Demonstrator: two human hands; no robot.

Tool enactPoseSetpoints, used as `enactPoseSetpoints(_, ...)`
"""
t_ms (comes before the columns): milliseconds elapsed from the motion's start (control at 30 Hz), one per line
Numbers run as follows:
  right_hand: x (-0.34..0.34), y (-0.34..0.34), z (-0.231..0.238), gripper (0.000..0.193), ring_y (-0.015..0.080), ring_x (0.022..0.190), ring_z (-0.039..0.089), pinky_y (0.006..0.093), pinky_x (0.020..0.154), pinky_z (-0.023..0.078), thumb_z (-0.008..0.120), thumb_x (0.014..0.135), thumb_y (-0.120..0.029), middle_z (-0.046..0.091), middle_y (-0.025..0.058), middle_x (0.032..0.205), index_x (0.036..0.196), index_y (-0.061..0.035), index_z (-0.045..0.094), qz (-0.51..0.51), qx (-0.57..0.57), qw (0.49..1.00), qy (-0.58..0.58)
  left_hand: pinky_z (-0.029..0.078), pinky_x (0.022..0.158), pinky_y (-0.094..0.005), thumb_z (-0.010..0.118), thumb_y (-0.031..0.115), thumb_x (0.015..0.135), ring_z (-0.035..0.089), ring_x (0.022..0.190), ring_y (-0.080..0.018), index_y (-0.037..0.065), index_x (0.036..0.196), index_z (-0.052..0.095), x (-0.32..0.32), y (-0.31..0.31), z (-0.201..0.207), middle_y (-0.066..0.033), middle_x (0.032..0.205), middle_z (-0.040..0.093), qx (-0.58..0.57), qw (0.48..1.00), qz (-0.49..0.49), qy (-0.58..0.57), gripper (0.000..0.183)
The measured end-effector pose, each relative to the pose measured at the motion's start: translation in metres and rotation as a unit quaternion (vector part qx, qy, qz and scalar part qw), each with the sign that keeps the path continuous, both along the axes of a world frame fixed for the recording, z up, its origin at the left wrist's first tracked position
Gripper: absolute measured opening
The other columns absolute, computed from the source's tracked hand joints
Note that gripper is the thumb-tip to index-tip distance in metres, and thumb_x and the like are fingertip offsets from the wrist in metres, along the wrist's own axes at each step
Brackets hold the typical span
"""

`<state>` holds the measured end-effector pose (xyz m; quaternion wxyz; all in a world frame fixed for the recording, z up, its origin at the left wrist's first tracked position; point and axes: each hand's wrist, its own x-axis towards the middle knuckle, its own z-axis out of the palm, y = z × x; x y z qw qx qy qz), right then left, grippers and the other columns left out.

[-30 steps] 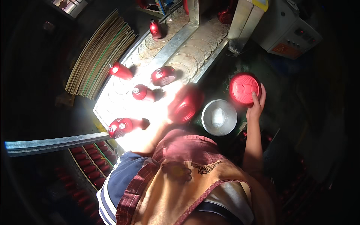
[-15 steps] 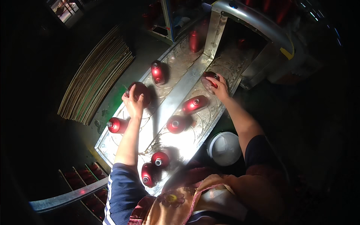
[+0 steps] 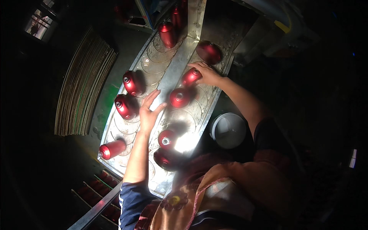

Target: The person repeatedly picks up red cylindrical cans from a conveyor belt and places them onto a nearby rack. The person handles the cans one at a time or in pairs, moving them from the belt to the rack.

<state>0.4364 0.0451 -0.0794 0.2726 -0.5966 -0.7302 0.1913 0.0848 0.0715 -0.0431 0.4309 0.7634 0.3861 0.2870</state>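
Observation:
Several glossy red bottles with pale, narrow necks are spread over a long metal table [image 3: 178, 66]. My right hand [image 3: 209, 74] reaches in from the right, thumb and fingers curved round the top of one red bottle [image 3: 192, 77]. Just beyond it sits a darker, rounded red bottle [image 3: 209, 52]. My left hand [image 3: 150, 109] is empty over the middle strip, its thumb and fingers apart. Left of that hand are two tilted red bottles, one [image 3: 132, 83] behind the other [image 3: 124, 107]. Another red bottle [image 3: 179, 98] stands between my hands.
A red bottle [image 3: 112, 149] lies near the table's left edge, and two more [image 3: 167, 138] are at its near end. A metal post [image 3: 195, 19] rises from the far part. A white bucket [image 3: 229, 131] stands to the right; stacked thin strips [image 3: 86, 84] are at the left.
My right hand has gone from the far bottle to the nearer one. My left hand has let go of a bottle on the left row and moved right. The view has shifted.

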Motion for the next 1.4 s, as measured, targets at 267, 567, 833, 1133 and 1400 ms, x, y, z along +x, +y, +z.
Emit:
enactPoseSetpoints(267, 0.04, 0.001, -0.022, 0.074, 0.038, 0.124, 0.047, 0.0435, 0.105, 0.042, 0.088, 0.058, -0.007, 0.055, 0.012, 0.127, 0.124, -0.0125, 0.055, -0.241, 0.048, 0.969, 0.001, 0.036, 0.112, -0.0359, 0.086, 0.02, 0.074, 0.043, 0.141, -0.0305, 0.009, 0.131, 0.062, 0.144, 0.024, -0.018, -0.0225, 0.15, 0.045, -0.081, 0.988, -0.125, -0.045, 0.062)
enactPoseSetpoints(567, 0.107, -0.008, -0.028, 0.075, 0.0408, 0.126, 0.047, 0.0449, 0.109, 0.038, 0.081, 0.073, -0.013, 0.052, 0.0231, 0.135, 0.138, -0.0011, 0.045, -0.355, 0.055, 0.931, 0.068, 0.044, 0.103, -0.0342, 0.076, 0.018, 0.085, 0.057, 0.121, -0.03, 0.006, 0.126, 0.065, 0.237, 0.065, -0.024, -0.017, 0.13, 0.061, -0.045, 0.992, -0.122, 0.0, 0.044)
enactPoseSetpoints(833, 0.132, -0.335, -0.058, 0.042, 0.0225, 0.121, 0.055, 0.0373, 0.103, 0.045, 0.063, 0.089, 0.0, 0.057, 0.0114, 0.131, 0.131, -0.0038, 0.056, -0.459, -0.078, 0.819, 0.335, 0.045, 0.103, -0.0393, 0.073, 0.017, 0.079, 0.057, 0.119, -0.0365, 0.005, 0.126, 0.063, 0.323, 0.094, -0.002, -0.0188, 0.129, 0.06, 0.067, 0.989, -0.052, 0.121, 0.049)
enactPoseSetpoints(1133, 0.088, -0.634, -0.022, 0.025, 0.0252, 0.098, 0.066, 0.0361, 0.087, 0.054, 0.068, 0.088, -0.007, 0.072, 0.0162, 0.109, 0.111, 0.0031, 0.071, -0.73, -0.031, 0.618, 0.291, 0.049, 0.089, -0.0267, 0.064, 0.004, 0.092, 0.062, 0.098, -0.0109, 0.002, 0.109, 0.064, 0.42, -0.073, 0.029, -0.0033, 0.104, 0.067, -0.152, 0.961, -0.225, -0.058, 0.017)
enactPoseSetpoints(1400, 0.052, -0.774, -0.056, 0.03, 0.0226, 0.112, 0.063, 0.0336, 0.094, 0.051, 0.063, 0.097, -0.02, 0.066, 0.0087, 0.123, 0.124, -0.0088, 0.065, -0.781, -0.041, 0.559, 0.276, 0.054, 0.075, -0.0268, 0.062, 0.007, 0.094, 0.066, 0.092, -0.0134, 0.004, 0.114, 0.069, 0.443, -0.309, -0.01, -0.0047, 0.106, 0.071, -0.358, 0.822, -0.394, 0.202, 0.021)
